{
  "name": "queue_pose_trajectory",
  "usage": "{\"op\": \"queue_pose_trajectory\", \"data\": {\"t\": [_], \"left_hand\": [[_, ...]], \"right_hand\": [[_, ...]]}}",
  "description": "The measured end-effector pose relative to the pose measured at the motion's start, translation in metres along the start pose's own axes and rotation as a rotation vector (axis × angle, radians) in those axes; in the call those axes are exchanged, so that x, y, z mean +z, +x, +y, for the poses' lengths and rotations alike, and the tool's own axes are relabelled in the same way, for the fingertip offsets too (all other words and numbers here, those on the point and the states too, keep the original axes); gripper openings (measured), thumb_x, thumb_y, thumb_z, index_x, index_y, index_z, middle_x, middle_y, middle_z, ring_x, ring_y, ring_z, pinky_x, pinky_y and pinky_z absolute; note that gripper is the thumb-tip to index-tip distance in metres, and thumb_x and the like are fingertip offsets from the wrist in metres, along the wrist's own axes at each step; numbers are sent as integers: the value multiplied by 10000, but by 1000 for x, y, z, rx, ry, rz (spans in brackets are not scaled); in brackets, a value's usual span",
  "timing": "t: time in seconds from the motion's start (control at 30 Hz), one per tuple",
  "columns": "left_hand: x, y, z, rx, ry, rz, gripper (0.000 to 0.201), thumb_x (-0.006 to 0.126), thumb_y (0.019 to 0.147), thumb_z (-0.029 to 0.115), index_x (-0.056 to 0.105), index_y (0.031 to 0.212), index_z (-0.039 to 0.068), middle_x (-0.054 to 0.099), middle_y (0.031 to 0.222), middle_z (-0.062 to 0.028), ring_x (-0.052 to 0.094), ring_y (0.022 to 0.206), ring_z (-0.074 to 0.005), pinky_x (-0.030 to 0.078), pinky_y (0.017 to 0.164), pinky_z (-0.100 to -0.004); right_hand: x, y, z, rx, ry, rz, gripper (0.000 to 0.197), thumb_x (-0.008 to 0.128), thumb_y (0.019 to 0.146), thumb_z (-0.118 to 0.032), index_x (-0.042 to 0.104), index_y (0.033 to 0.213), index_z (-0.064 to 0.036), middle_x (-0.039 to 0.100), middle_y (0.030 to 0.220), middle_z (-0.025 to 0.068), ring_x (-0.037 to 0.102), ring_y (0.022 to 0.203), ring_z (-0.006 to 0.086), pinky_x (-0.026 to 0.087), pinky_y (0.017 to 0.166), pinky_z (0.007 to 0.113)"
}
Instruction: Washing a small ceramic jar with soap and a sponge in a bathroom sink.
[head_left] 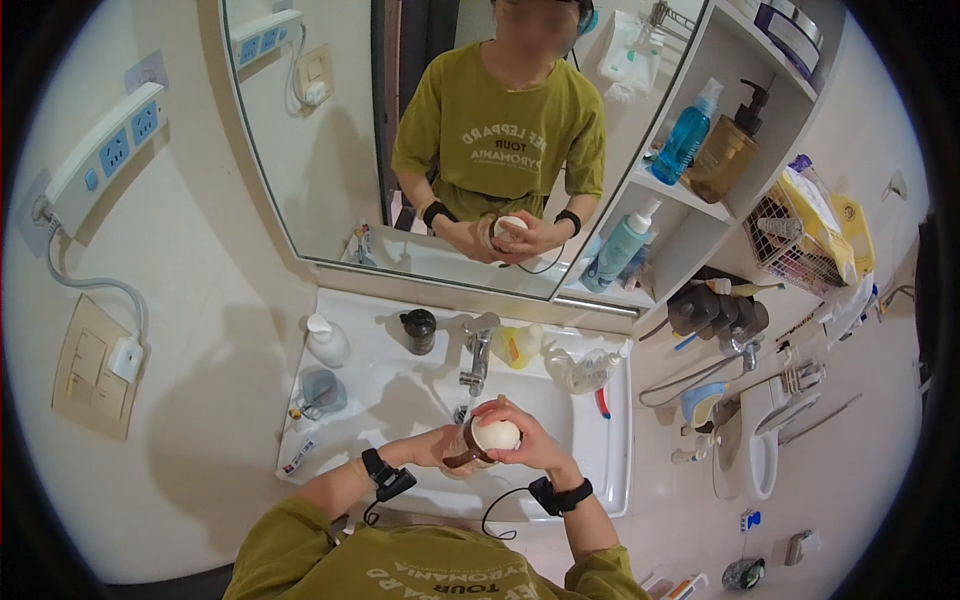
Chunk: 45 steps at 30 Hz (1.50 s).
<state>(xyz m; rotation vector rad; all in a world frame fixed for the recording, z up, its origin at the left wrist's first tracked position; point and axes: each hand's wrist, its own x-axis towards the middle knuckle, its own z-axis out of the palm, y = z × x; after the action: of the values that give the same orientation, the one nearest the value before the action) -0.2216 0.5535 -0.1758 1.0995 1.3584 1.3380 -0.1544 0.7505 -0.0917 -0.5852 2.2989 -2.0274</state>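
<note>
Over the front part of the white sink (pixel 590 475), both my hands are closed round a brown-and-white cup (pixel 495 433). Its round white end is turned up toward me, and a brown curved part like a handle sticks out at the lower left. My left hand (pixel 432 450) grips its left side, with the fingers partly hidden behind it. From the right, my right hand (pixel 533 438) wraps it, fingers over the far edge and thumb below. The cup is just in front of the metal faucet (pixel 479 350). Whether water runs cannot be made out.
On the sink's ledge stand a white pump bottle (pixel 326 341), a dark bottle (pixel 419 331), a yellow-labelled bottle (pixel 517 345) and a clear bottle (pixel 590 371). A grey cup (pixel 322 390) and a toothpaste tube (pixel 298 456) are at left. Behind is a mirror (pixel 340 180), with shelves (pixel 700 205) beside it.
</note>
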Motion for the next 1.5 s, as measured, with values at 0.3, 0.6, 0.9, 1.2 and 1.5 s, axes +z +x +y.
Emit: {"op": "queue_pose_trajectory", "data": {"t": [0.3, 0.6, 0.9, 1.2, 1.5], "left_hand": [[11, 7, 14, -68, -307, 368, 631, 752, 657, 135, 438, 1200, 70, 540, 1106, -25, 496, 1030, -157, 419, 880, -336], [11, 7, 22, -327, 537, 676, 629, 743, 582, 213, 447, 1109, 39, 544, 1004, -145, 536, 937, -321, 438, 811, -387], [15, -10, -6, -184, 708, 926, 597, 731, 585, 178, 441, 1079, 11, 551, 963, -150, 526, 906, -344, 435, 769, -424], [16, -44, -22, -341, 739, 1041, 602, 739, 557, 168, 450, 1063, 14, 564, 965, -166, 527, 933, -343, 437, 794, -421], [11, -69, -11, 81, 23, 1142, 508, 666, 759, 224, 414, 1154, 28, 590, 997, -111, 588, 938, -253, 476, 804, -351]], "right_hand": [[6, 8, -1, 53, -138, 104, 402, 718, 711, -164, 527, 1055, -80, 529, 1077, 120, 511, 987, 272, 405, 851, 347], [15, -5, 28, 295, -378, 312, 561, 673, 761, -369, 428, 1143, -40, 598, 930, 190, 624, 775, 303, 500, 631, 355], [51, 11, 56, 294, -350, 325, 642, 666, 782, -332, 317, 1266, -97, 600, 963, 194, 624, 826, 309, 492, 684, 353], [76, 24, 65, 415, -292, 305, 675, 658, 786, -338, 289, 1295, -95, 615, 964, 185, 625, 802, 334, 495, 669, 380], [8, 79, 88, 249, -1024, 121, 501, 418, 833, -161, 339, 1327, -154, 339, 1385, 74, 282, 1294, 293, 25, 1033, 596]]}}
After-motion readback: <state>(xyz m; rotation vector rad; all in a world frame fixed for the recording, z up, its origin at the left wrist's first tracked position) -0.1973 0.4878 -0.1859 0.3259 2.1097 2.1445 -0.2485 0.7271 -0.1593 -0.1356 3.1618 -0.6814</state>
